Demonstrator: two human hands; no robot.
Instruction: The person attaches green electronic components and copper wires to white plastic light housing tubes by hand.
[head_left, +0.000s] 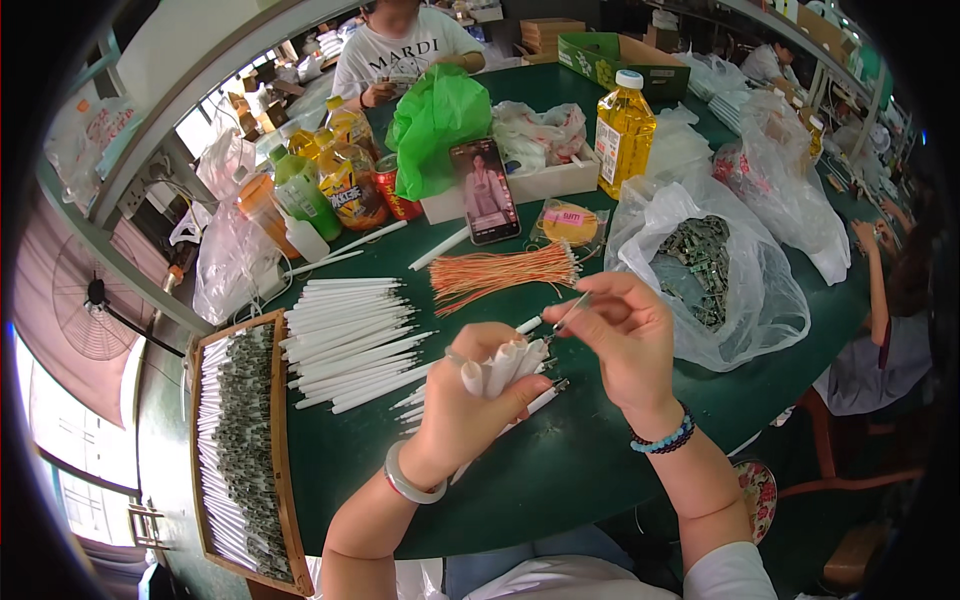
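Observation:
My left hand [452, 405] is closed around a bundle of thin white tubes [505, 368], whose ends stick out on both sides of the fist. Just right of the bundle, my right hand [637, 345] pinches a small, thin piece [572, 311] between thumb and fingertips; it looks like a little circuit board, though its kind is hard to make out. Left of the bundle lies a pile of white tubes [350, 340] with small metallic tips. Orange wires [500, 277] lie behind my hands. On the right, a clear plastic bag [765, 310] holds many small green circuit boards [697, 265].
A wooden tray [282, 460] of tipped tubes stands at the left. Behind the wires are a propped phone [485, 190], a white box [555, 180], a yellow-liquid bottle [624, 140] and several drink bottles. A person [405, 50] sits across the green table [450, 520].

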